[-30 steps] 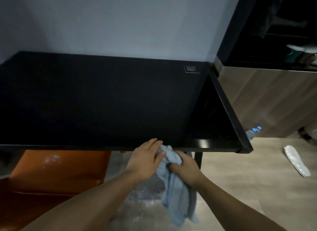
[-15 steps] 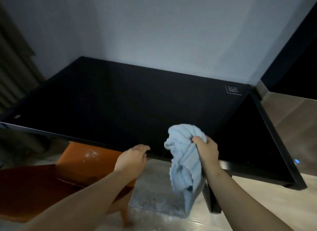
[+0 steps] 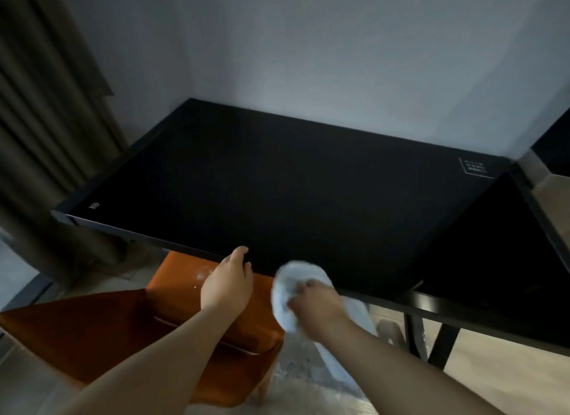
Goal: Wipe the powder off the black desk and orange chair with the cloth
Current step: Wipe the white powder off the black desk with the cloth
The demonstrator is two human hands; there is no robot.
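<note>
Blue cloth point(image 3: 287, 292) looks soft, light and floppy, so wadding it up seems best. Right hand point(image 3: 317, 306) grips it bunched at the black desk's point(image 3: 308, 183) front edge. Left hand point(image 3: 226, 286) is relaxed and holds nothing, above the powder-specked orange chair point(image 3: 92, 331).

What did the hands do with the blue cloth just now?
The left hand let go of the cloth and is now at the front edge of the black desk. The right hand lifted the cloth, then brought it down to the desk's near edge, still gripping it. The white powder on the orange chair is still there.
</note>
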